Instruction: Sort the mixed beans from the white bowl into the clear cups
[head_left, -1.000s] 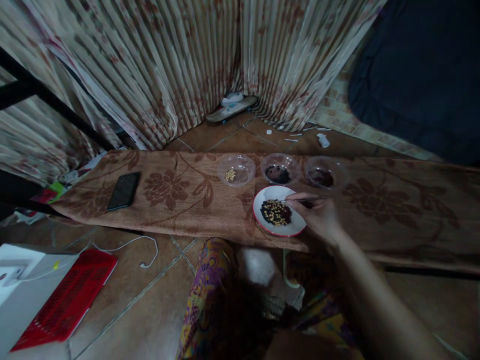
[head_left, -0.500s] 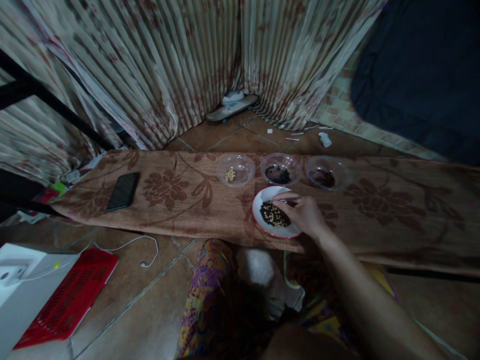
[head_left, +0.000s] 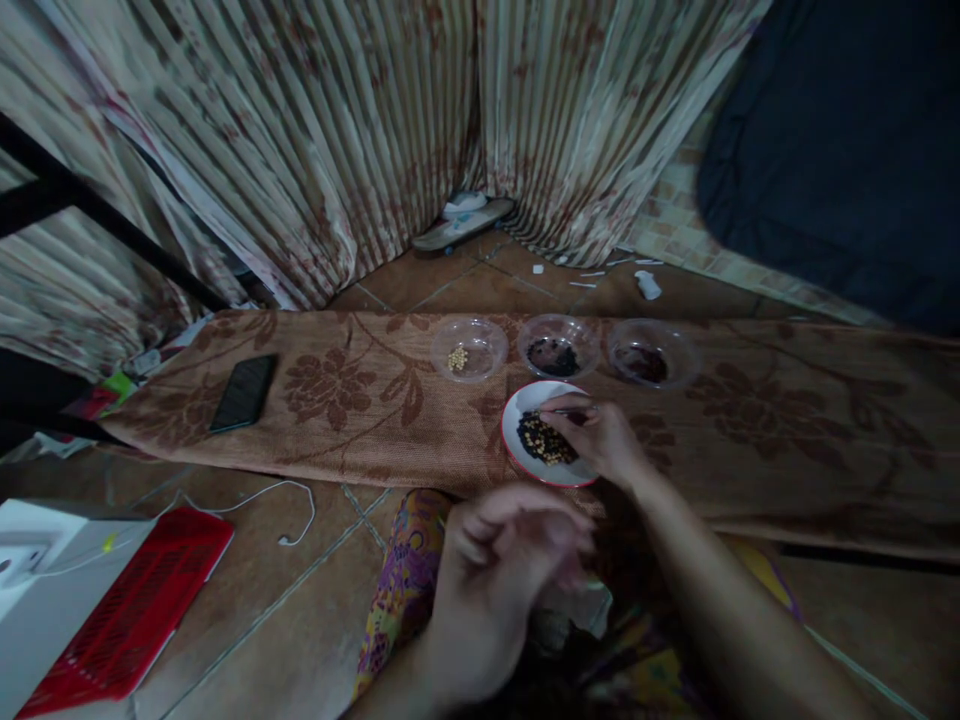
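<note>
My right hand [head_left: 606,440] is over the right side of a white bowl with a red rim [head_left: 512,445]. Its fingers are closed on a thin shiny tool that looks like tweezers [head_left: 577,408]; the tips are hard to make out. In the bowl lies a mix of dark and yellow beans [head_left: 546,440]. My left hand [head_left: 499,580] is raised in front of the bowl, over my lap, fingers curled and smeared by motion. Behind the bowl stand three clear plastic bowls: one with yellow beans [head_left: 457,358], one with black beans [head_left: 559,357], one with dark reddish beans [head_left: 649,364].
A brown flower-patterned cloth [head_left: 382,425] covers the low bench. On its left part lies a dark phone [head_left: 244,392]. A red basket [head_left: 142,600] and a white box [head_left: 64,590] are on the floor at left. Striped curtains [head_left: 360,130] hang behind.
My left hand has come up into view from below, in front of the bowl. The right hand stays at the bowl with the tool. The view has tilted up slightly.
</note>
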